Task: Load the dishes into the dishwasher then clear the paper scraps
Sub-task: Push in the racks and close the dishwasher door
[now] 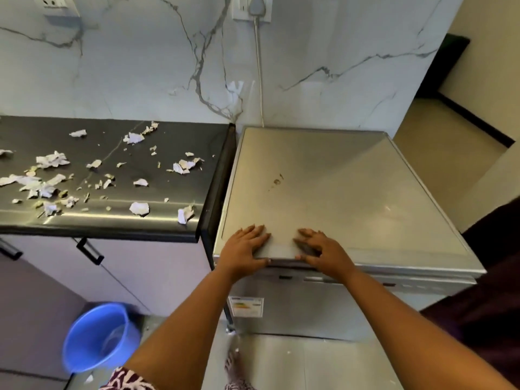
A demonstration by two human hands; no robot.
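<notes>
Two bare hands are laid on the front edge of the top of the silver-grey metal freestanding dishwasher [323, 187]. The left hand [244, 246] is set flat: fingers [257, 230] straight, slightly spread on the top panel, thumb along the front lip. The right hand [320, 251] is placed near it, apart from it; its fingers [308, 235] are lightly arched, tips on the top panel, thumb at the lip. Nothing is gripped in either hand. The door panel is seen upright below the lip, with a white printed label [246, 306] at its upper left corner.

Torn white and beige paper scraps [139, 208] are scattered over the dark glossy surface [197, 133] just left of the dishwasher; several lie close to its front edge. A round blue plastic bucket [98, 336] is noted on the floor below that surface, before pale cabinet doors. A grey power cord [259, 80] is run from a white wall socket [251, 8] down the veined marble wall behind the dishwasher.
</notes>
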